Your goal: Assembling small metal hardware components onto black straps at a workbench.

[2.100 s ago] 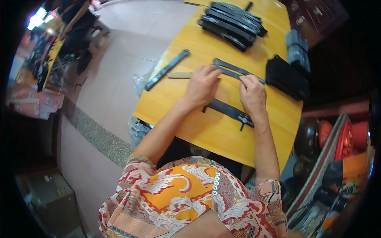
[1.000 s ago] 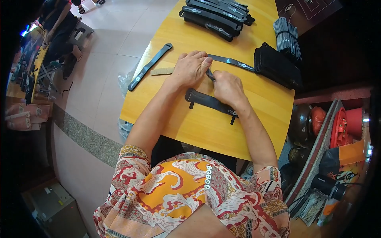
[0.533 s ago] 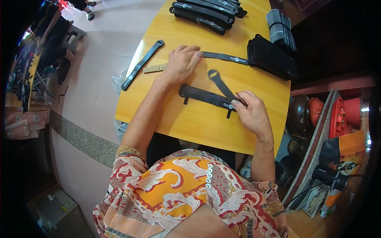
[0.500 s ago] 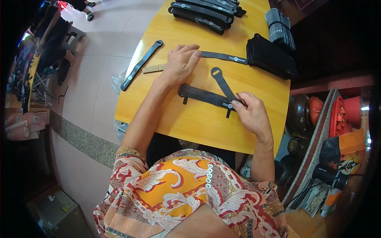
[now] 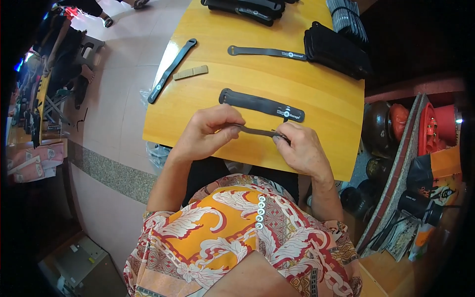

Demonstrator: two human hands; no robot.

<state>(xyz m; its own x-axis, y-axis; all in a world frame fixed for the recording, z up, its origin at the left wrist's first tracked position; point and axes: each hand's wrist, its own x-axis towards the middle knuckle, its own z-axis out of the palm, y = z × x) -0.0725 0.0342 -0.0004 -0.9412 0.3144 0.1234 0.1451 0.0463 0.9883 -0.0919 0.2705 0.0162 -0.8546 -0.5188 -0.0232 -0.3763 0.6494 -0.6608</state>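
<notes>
Stretched between my two hands is a dark strap [image 5: 258,131], close to the front of the table. My left hand [image 5: 209,132] pinches its left end, and my right hand [image 5: 303,148] grips the other end between thumb and fingers. Just beyond them a small pile of black straps [image 5: 252,103] with holed ends lies flat, a thin dark tab sticking out under its right part. Farther off, a single black strap [image 5: 262,51] reaches to a thick black stack [image 5: 330,49]. Another strap [image 5: 170,72] lies slanted at the left edge, beside a folded tan strip [image 5: 191,73].
The yellow table [image 5: 208,104] holds more stacked black straps [image 5: 247,10] at the far side and a tied grey bundle [image 5: 347,21] at far right. Jars [image 5: 380,129] and a ledge with red containers [image 5: 440,129] stand right. A person [image 5: 64,49] sits at far left.
My left hand has come back from the far strap and taken the left end of the strap in my right hand. That strap has swung down toward me, nearly level.
</notes>
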